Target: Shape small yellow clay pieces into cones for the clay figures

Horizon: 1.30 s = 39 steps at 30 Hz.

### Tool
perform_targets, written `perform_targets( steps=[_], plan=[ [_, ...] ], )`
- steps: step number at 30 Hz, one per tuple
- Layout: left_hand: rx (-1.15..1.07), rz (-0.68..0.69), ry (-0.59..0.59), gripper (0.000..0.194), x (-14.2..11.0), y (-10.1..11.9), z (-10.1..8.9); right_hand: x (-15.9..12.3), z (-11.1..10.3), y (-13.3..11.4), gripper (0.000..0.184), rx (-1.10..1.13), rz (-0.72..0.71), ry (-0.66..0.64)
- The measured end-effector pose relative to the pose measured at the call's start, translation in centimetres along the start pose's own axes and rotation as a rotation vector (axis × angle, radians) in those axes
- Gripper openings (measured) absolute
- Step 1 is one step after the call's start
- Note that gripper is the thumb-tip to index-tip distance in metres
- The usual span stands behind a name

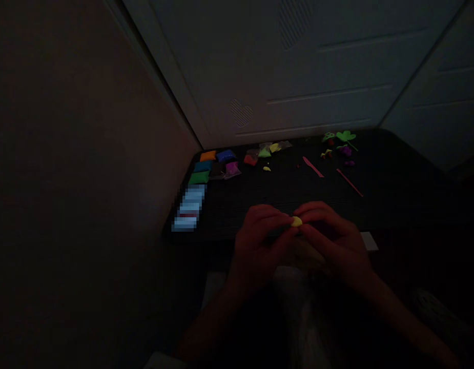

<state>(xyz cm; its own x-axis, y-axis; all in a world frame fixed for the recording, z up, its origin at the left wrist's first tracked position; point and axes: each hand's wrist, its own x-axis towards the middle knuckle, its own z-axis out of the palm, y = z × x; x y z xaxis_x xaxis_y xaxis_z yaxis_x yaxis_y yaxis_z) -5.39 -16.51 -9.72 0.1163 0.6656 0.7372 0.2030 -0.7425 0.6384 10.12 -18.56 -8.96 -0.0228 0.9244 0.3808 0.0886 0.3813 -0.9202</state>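
A small piece of yellow modelling clay (296,222) is pinched between the fingertips of both hands, above the near edge of the dark table (229,205). My left hand (260,241) grips it from the left, thumb below and fingers above. From the right, my right hand (334,238) holds the other side in a similar pinch. On the table beyond lies another small yellow clay lump (266,168). A pink plastic knife (312,167) and a thin pink stick tool (349,182) rest to the right of it.
Several coloured clay packets, among them an orange packet (208,156) and a green packet (199,178), lie at the back left. A bright pixelated rectangle (189,207) is at the left edge. Small clay shapes, including a green clover-like piece (345,136), stand at the back right.
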Motion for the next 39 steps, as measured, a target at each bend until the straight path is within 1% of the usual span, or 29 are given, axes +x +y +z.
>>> perform_targets(
  steps=[3, 10, 14, 17, 21, 25, 30, 36, 39],
  plan=[
    [0.029, 0.0, -0.016, 0.029, 0.02, 0.03, -0.01, 0.0, 0.0, -0.01, 0.009, -0.005, 0.003, -0.004],
    [0.052, 0.049, -0.036, 0.028, 0.06, -0.08, -0.14, 0.05, 0.0, 0.17, 0.009, 0.034, 0.005, -0.019],
    [0.067, 0.071, -0.055, 0.028, 0.08, -0.12, -0.13, 0.1, 0.06, 0.4, 0.006, 0.045, 0.02, 0.004],
    [0.071, 0.068, -0.069, 0.029, 0.1, -0.15, -0.05, 0.09, 0.06, 0.45, 0.005, 0.046, 0.037, 0.011],
    [0.087, 0.056, -0.057, 0.029, 0.07, -0.21, 0.02, 0.1, 0.09, 0.39, 0.005, 0.054, 0.06, 0.009],
    [0.1, 0.052, -0.063, 0.027, 0.03, -0.27, -0.08, 0.14, 0.25, 0.44, 0.004, 0.05, 0.058, 0.024],
    [0.083, 0.012, -0.053, 0.025, 0.0, -0.33, -0.29, 0.12, 0.4, 0.51, 0.005, 0.045, 0.054, 0.009],
    [-0.048, -0.104, -0.021, 0.024, -0.09, -0.46, -0.13, 0.0, 0.3, 0.52, 0.01, 0.001, 0.03, -0.026],
    [-0.057, -0.122, -0.016, 0.025, -0.17, -0.52, -0.03, -0.02, 0.26, 0.6, 0.009, 0.008, 0.036, -0.019]
  ],
)
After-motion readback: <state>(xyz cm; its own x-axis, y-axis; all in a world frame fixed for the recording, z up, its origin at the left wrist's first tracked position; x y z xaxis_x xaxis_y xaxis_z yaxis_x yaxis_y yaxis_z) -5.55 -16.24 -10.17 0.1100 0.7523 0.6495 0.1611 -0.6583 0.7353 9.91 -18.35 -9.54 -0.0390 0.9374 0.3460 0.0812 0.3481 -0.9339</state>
